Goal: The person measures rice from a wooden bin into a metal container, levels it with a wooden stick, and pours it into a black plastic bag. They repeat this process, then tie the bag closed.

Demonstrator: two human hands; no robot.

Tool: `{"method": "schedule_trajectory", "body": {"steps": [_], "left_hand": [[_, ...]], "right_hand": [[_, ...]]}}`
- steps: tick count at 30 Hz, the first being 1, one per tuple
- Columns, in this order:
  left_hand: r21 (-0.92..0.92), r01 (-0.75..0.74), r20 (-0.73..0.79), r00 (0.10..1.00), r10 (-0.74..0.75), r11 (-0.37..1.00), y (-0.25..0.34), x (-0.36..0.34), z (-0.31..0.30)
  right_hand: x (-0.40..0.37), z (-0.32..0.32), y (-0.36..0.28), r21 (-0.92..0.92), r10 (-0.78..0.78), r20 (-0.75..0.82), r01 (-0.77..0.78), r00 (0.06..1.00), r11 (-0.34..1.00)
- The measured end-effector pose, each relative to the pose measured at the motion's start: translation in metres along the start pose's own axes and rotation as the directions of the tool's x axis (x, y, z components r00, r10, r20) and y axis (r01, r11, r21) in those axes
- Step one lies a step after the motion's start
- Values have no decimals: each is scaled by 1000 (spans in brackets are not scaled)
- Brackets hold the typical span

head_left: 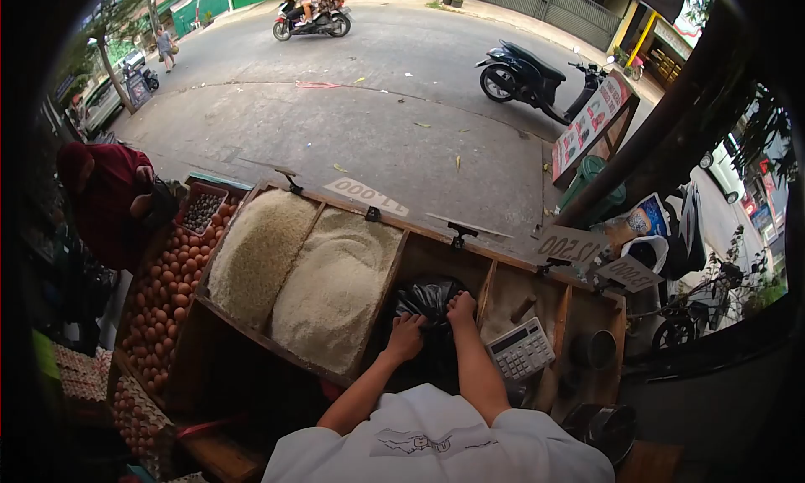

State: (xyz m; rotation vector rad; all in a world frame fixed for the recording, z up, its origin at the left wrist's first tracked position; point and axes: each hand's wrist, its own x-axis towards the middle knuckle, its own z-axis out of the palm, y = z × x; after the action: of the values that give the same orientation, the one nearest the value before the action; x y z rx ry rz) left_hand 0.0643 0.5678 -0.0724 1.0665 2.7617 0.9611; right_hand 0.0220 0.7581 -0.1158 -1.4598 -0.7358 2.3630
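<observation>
A black plastic bag [429, 298] stands in a wooden compartment in front of me, its top bunched and crinkled. My left hand [406, 336] is closed on the near left side of the bag, fingertips on the plastic. At the bag's upper right, my right hand [460, 308] is curled tightly around a fold of it. What the bag contains is hidden. Just right of my right forearm, a white calculator [521, 349] lies tilted across the wooden dividers.
Two heaps of rice, one yellowish [256, 257] and one whiter [335, 282], fill the left compartments. Eggs [172, 290] lie further left, beside a person in dark red [109, 198]. Price signs [573, 244] are clipped along the far edge. A parked scooter [528, 72] stands beyond.
</observation>
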Motion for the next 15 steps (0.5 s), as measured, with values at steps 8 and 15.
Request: {"method": "schedule_trajectory", "body": {"steps": [8, 15], "left_hand": [[-92, 72, 58, 996, -67, 993, -21, -49, 1], [-136, 136, 125, 985, -119, 981, -17, -72, -15]], "right_hand": [[37, 9, 4, -81, 29, -328, -59, 944, 995], [71, 0, 31, -179, -110, -400, 41, 910, 983]]}}
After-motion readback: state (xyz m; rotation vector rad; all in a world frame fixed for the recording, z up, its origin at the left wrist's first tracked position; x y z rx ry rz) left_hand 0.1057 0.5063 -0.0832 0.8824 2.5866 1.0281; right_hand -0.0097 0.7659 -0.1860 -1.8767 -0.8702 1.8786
